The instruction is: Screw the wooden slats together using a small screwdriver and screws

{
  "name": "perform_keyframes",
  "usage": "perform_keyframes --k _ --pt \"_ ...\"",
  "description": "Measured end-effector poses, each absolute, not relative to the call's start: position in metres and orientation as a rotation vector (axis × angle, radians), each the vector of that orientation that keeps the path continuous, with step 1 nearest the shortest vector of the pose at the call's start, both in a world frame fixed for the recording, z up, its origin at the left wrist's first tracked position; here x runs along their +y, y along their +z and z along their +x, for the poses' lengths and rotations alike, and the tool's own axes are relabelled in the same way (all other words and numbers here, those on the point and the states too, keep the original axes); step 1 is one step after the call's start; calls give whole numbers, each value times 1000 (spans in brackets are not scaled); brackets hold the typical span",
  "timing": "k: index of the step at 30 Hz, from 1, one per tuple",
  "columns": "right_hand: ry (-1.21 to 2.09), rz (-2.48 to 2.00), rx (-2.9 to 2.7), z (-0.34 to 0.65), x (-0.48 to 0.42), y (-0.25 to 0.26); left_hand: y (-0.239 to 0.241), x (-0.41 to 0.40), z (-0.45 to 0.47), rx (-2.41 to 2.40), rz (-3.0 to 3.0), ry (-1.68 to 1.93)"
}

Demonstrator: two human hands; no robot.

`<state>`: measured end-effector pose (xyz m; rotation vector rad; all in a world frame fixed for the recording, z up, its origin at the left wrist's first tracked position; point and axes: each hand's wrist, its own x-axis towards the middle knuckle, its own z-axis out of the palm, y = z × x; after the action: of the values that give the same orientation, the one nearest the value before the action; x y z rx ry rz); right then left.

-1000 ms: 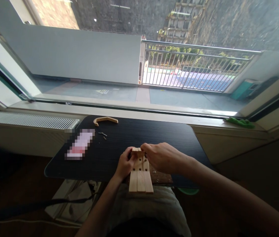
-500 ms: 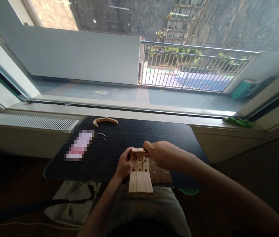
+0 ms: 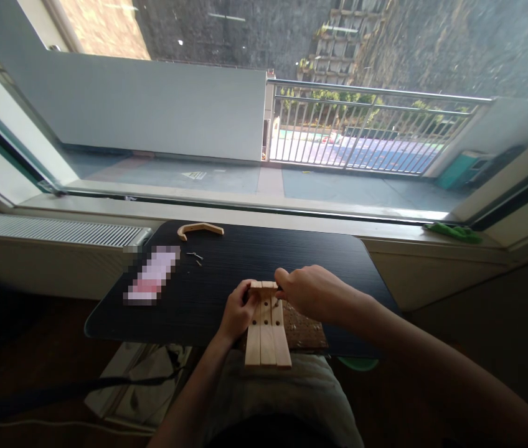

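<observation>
Three pale wooden slats (image 3: 267,333) with drilled holes lie side by side, running from the black table (image 3: 226,274) toward my lap. My left hand (image 3: 237,313) is closed on the left side of their far end. My right hand (image 3: 311,291) is closed at the right of that same end, fingers pinched together against the wood; whether it holds a small part I cannot make out. A brown board (image 3: 304,333) strewn with small bits lies under my right wrist.
At the table's far left lie a curved wooden piece (image 3: 198,229), two small screws (image 3: 195,256) and a blurred pink-white object (image 3: 152,280). Behind are a window sill, a radiator (image 3: 53,229) and a green cloth (image 3: 455,232).
My right hand has closed tighter and shifted slightly right along the slats' far end. My left hand and the slats have hardly moved.
</observation>
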<state>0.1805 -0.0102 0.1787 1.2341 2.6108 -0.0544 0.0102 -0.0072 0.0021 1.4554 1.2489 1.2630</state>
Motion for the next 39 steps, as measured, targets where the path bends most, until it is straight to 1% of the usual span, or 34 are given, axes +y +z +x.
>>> perform_keyframes --k 9,20,39 --pt "-23 1266 2575 181 -8 183 3 -7 10 1268 1482 1253" --pt "31 1283 2591 182 -5 177 4 -8 10 1275 1469 1248" --pt "27 1283 2537 171 -5 183 4 -8 11 1263 1456 1256"
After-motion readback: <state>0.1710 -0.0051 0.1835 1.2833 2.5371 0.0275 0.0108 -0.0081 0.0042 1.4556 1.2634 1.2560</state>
